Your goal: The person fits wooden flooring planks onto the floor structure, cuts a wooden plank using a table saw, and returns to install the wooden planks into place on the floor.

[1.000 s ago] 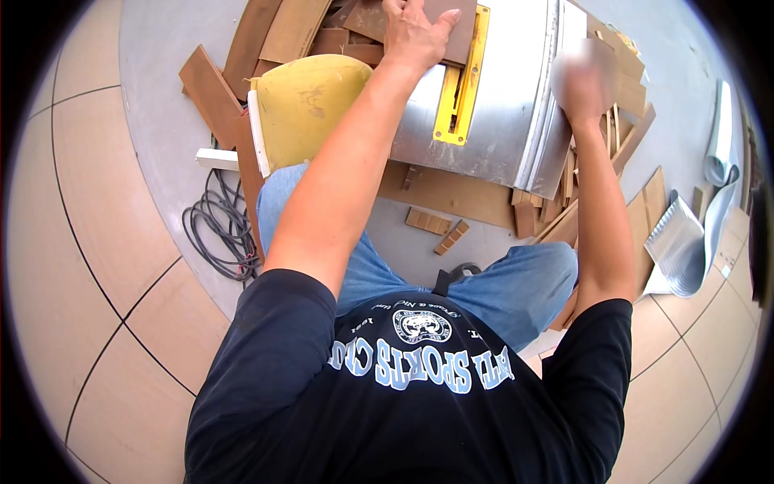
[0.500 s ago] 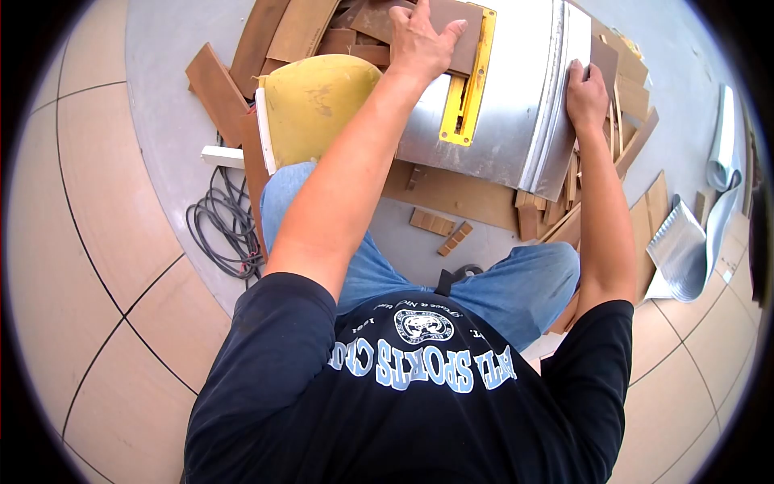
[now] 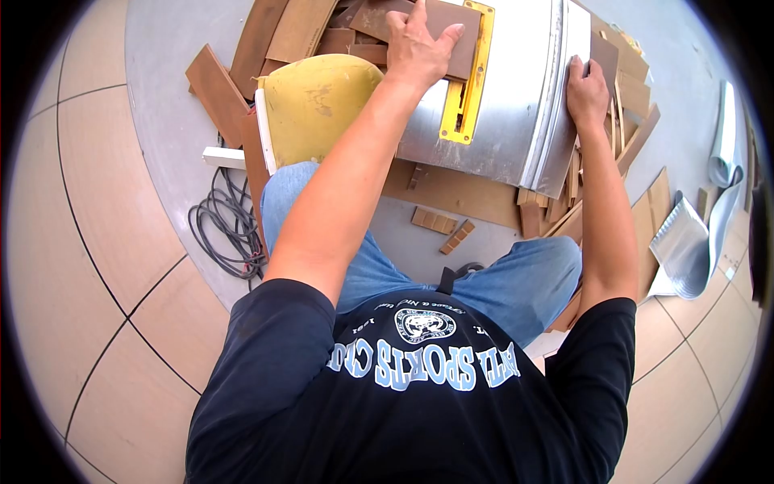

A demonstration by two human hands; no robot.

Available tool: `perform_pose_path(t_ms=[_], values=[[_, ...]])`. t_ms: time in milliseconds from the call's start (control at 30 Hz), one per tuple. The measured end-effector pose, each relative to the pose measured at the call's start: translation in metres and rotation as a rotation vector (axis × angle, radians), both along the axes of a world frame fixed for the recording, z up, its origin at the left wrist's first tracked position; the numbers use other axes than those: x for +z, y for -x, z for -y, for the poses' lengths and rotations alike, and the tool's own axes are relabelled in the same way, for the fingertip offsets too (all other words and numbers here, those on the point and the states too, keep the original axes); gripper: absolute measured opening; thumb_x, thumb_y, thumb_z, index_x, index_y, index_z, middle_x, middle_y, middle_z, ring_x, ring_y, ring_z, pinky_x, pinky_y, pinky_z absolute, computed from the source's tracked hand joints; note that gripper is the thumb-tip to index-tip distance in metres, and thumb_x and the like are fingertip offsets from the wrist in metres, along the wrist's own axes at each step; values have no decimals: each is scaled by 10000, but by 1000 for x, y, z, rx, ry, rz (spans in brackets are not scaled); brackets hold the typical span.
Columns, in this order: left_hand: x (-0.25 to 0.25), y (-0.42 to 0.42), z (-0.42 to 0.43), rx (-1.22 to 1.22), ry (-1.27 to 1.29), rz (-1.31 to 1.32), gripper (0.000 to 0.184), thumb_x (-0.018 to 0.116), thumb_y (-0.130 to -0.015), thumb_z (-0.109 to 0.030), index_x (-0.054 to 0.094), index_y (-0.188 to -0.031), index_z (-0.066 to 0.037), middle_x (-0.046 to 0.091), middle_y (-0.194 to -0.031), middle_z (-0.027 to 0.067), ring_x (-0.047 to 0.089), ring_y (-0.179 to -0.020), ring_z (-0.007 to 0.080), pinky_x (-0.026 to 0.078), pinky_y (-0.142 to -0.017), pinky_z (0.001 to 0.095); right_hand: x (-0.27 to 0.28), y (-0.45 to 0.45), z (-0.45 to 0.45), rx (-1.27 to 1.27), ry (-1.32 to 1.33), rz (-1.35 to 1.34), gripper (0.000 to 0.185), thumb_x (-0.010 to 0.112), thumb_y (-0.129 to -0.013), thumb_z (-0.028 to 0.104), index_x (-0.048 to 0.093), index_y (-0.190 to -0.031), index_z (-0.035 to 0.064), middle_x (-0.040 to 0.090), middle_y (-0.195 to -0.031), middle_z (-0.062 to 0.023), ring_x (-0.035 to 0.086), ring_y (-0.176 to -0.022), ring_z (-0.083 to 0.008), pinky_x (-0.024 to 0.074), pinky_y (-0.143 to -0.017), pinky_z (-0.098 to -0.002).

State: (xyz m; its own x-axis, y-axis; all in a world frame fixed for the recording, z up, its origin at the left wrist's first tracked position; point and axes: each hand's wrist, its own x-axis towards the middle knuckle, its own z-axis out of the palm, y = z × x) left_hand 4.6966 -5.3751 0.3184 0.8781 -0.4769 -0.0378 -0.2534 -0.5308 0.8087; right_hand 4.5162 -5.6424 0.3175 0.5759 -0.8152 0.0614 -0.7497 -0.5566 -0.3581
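Observation:
My left hand (image 3: pixel 419 48) rests with spread fingers on a flat brown board (image 3: pixel 462 40). The board lies on the metal saw table (image 3: pixel 504 97), next to the yellow slotted insert (image 3: pixel 470 85); no blade can be made out in the slot. At the table's right edge, my right hand (image 3: pixel 588 93) has its fingers bent and closed beside the metal rail (image 3: pixel 548 97). Another brown board (image 3: pixel 605 56) shows just beyond these fingers. Whether they grip this board or the table edge is hidden.
A yellow rounded panel (image 3: pixel 314 105) stands left of the table. Brown offcuts (image 3: pixel 262 32) are heaped behind it, with more wood strips (image 3: pixel 637 137) to the right. A black cable (image 3: pixel 226 222) lies coiled at left. Small wood blocks (image 3: pixel 434 219) and silver sheeting (image 3: pixel 685 250) lie on the floor.
Over the last second, my right hand has come out of its motion blur and settled at the table's right edge. My left hand and its board have barely shifted.

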Motion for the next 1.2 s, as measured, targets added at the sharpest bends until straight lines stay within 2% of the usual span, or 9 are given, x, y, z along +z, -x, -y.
perform_pose_path(t_ms=[100,200,267,467,700,800,1200], values=[[4,2,-3,-11,17,-6,841,733,-933,-459,396,-1576,-35,479,-1254,258,523,-1210,432,444,-1086,462,-2,3,2,204,186,75,630,491,-1033,535,627,-1330,-3,685,-1239,-305,643,-1181,-477,491,-1034,-497],[7,4,-7,-28,39,-16,836,734,-935,-451,396,-1574,-29,478,-1243,257,529,-1195,430,450,-1074,461,-3,2,2,200,195,78,633,491,-1032,536,625,-1335,-4,683,-1244,-308,642,-1183,-479,490,-1037,-496],[3,5,-8,-23,46,9,831,736,-935,-445,399,-1570,-29,480,-1233,257,531,-1182,430,453,-1069,462,-4,0,3,-10,11,0,638,491,-1032,540,624,-1338,-3,681,-1246,-309,641,-1183,-480,489,-1039,-496],[1,9,-10,-19,46,25,816,745,-931,-429,411,-1557,-26,487,-1197,255,535,-1146,430,456,-1055,462,0,-1,1,-15,-15,-12,646,490,-1033,544,622,-1341,-8,681,-1249,-308,640,-1188,-478,488,-1040,-496],[-6,12,-13,-20,79,56,824,755,-923,-417,413,-1552,-11,484,-1187,249,527,-1135,414,448,-1057,457,-9,1,5,-19,50,0,646,485,-1033,542,621,-1349,-5,680,-1259,-303,634,-1204,-469,482,-1046,-497],[-10,14,-14,-9,48,91,834,755,-922,-424,410,-1551,2,484,-1184,245,525,-1133,408,447,-1054,456,-7,4,6,205,193,80,647,482,-1032,541,621,-1350,-5,680,-1260,-303,633,-1207,-467,480,-1049,-496],[-11,21,-20,-17,88,95,842,754,-931,-426,409,-1542,39,467,-1194,234,525,-1125,391,454,-1039,444,-13,6,12,182,158,24,647,486,-1030,549,630,-1339,0,687,-1252,-295,638,-1197,-464,484,-1038,-485]])
